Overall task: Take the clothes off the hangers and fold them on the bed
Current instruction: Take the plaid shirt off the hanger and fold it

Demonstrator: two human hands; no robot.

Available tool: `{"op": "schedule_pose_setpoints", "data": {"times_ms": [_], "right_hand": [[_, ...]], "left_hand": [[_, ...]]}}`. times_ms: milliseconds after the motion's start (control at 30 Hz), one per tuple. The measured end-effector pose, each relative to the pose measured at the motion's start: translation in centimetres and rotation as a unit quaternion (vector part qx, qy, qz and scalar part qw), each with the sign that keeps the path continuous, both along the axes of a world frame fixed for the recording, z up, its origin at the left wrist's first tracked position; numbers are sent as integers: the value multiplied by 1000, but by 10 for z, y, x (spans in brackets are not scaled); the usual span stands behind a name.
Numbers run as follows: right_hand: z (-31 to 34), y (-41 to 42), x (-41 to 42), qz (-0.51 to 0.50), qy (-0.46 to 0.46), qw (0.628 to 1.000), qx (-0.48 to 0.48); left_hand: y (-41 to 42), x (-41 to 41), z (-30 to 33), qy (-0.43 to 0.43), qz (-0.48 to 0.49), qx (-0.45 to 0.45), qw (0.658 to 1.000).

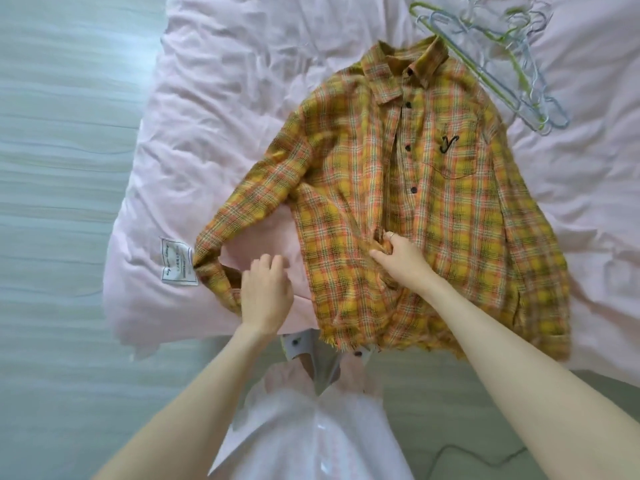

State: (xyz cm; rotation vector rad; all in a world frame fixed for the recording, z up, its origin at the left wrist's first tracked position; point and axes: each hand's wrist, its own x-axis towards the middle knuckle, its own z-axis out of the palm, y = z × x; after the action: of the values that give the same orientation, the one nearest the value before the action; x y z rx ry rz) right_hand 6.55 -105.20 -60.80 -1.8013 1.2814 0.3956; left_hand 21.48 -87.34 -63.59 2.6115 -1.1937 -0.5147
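A yellow and orange plaid shirt (433,188) lies front up on the pink bed (214,98), collar toward the far side, buttons closed. Its left sleeve (242,216) stretches out toward the bed's near left corner. My right hand (398,258) pinches a bunch of fabric at the shirt's lower front placket. My left hand (266,292) hovers with loosely bent fingers over the pink cover, between the sleeve cuff and the shirt's side, holding nothing. Several empty wire hangers (502,60), pale blue and green, lie beyond the collar at the upper right.
A white label (177,261) is sewn on the cover near the sleeve cuff. Pale floor runs along the left and below the bed's near edge. My own white garment (311,427) hangs below the view. A dark cable (485,459) lies on the floor at lower right.
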Motion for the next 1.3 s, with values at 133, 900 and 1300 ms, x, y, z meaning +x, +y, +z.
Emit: {"op": "schedule_pose_setpoints", "data": {"times_ms": [133,900,1300], "right_hand": [[-2,4,-20,-113,-49,988,98],[-9,48,-75,-177,-141,974,-30],[-27,51,-99,-279,-147,921,227]], "left_hand": [[-9,-29,-13,206,85,27,975],[43,-25,-12,148,236,-70,958],[66,-40,-25,284,279,14,917]]}}
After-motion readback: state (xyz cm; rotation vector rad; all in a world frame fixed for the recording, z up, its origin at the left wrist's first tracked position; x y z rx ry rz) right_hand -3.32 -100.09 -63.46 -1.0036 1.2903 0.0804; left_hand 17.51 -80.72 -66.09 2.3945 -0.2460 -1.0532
